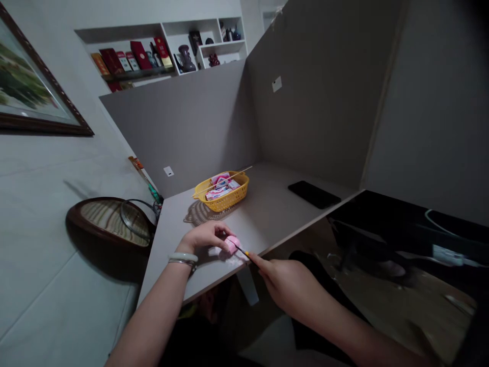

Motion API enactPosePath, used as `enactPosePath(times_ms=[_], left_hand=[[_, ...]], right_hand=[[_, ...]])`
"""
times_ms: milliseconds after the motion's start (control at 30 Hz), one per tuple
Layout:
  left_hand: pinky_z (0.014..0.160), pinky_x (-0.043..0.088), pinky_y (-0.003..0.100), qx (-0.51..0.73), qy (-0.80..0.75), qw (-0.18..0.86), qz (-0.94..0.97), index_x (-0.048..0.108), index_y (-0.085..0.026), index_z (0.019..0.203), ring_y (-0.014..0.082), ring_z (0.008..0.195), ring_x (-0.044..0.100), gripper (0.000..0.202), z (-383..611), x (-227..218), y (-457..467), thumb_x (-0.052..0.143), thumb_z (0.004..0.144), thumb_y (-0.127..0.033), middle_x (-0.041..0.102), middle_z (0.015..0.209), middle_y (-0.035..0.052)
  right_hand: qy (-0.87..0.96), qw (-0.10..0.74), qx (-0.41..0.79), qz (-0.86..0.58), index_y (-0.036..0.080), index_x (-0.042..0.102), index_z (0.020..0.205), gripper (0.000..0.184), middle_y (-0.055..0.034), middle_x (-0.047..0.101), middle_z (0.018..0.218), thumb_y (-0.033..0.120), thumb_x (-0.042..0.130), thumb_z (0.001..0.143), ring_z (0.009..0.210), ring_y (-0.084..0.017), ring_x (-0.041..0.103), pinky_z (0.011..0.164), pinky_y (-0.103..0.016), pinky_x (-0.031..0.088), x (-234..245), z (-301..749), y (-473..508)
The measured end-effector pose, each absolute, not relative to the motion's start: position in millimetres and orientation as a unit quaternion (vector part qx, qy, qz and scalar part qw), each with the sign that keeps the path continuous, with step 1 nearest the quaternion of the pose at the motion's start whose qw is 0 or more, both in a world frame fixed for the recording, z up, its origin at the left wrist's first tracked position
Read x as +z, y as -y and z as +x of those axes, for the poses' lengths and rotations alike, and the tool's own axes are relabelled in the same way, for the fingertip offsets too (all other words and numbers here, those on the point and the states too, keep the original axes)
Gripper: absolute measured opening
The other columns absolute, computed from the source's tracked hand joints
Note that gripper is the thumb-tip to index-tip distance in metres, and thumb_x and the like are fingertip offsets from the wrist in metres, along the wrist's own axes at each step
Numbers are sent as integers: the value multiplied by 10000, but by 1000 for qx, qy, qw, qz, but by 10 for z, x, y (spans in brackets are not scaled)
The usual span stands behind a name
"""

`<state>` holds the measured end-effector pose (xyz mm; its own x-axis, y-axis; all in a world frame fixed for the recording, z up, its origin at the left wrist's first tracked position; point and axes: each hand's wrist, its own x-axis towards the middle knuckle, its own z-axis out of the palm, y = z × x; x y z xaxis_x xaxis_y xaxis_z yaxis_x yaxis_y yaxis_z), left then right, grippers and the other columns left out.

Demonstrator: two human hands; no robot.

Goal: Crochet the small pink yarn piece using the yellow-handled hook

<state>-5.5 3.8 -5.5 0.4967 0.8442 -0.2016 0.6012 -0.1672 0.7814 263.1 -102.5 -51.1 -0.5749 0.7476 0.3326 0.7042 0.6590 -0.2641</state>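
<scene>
My left hand (204, 236) rests on the grey desk (267, 204) near its front edge, fingers curled over a small pink object (231, 244) that lies on a bit of pale wrapping. My right hand (280, 279) comes in from the right, pinching a thin tool with a dark tip and a yellow band (243, 252). The tip touches the pink object. A pale bracelet sits on my left wrist.
A yellow mesh basket (222, 191) with small packets and a long wooden stick across it stands behind the hands. A black phone (314, 194) lies at the right. Grey partition walls close the desk. A round dark mirror (110, 221) leans at the left.
</scene>
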Motion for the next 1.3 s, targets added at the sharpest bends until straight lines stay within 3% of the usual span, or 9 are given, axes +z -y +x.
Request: enactPosePath(times_ms=[200,567,1300], left_hand=[[791,452,299,134,-478,427,756,753,-173,983,173,855,600,482,-132,-57,-67,876,534,-298,698,925,43],[774,452,300,140,-492,419,750,748,-190,992,169,825,598,495,-85,-60,-37,878,521,-271,697,900,32],[830,466,315,122,-479,414,764,753,-180,994,192,899,620,488,-76,-41,-50,878,534,-280,713,964,60]], right_hand=[[888,226,56,-396,222,466,1460,538,-55,766,919,137,430,930,757,-213,720,567,-285,381,-521,2519,935],[884,227,33,-407,244,505,1429,518,-46,763,833,147,433,926,672,-186,705,519,-275,325,-446,2502,942],[884,232,51,-402,266,483,1440,538,-18,764,833,144,428,918,648,-174,693,514,-263,346,-469,2758,1082]])
